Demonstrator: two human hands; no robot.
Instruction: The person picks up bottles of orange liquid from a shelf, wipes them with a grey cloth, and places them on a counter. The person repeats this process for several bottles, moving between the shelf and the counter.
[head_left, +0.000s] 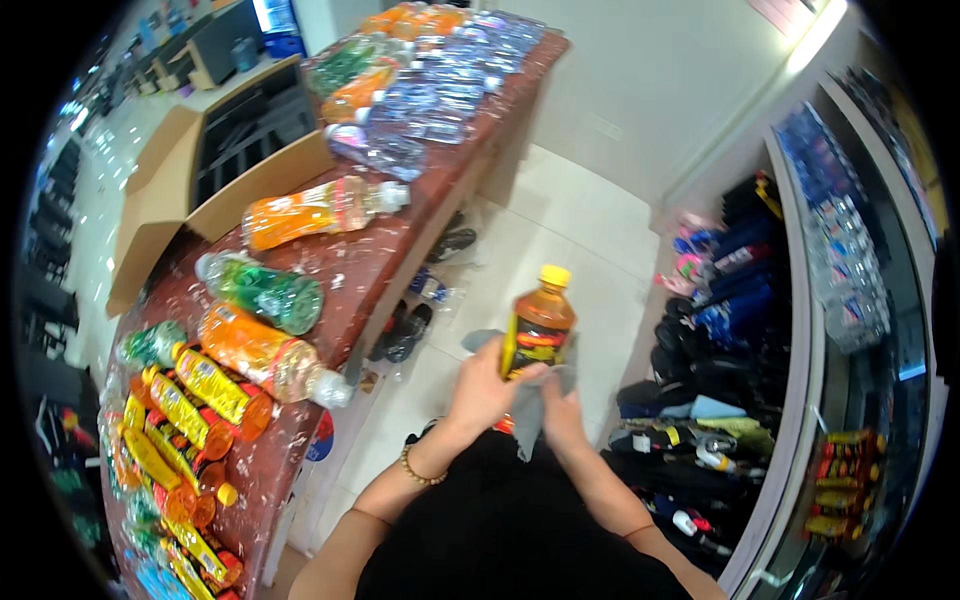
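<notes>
A bottle of amber drink (541, 330) with a yellow cap and a black and yellow label stands nearly upright in front of my body. My left hand (480, 386) grips its lower left side. In my right hand (562, 414) is a grey cloth (529, 420), bunched up at the bottle's base and hanging below it. Another part of the cloth shows to the left, behind my left hand. The bottle's bottom is hidden by the cloth and my fingers.
Along my left runs a worn red counter (360, 277). It bears orange-drink bottles (322, 212), a green bottle (262, 291), several yellow-labelled bottles (217, 390), clear water bottles (435, 97) and an opened cardboard box (262, 172). Clothes and bags (697, 450) fill a low shelf at right, beside a glass case (900, 360).
</notes>
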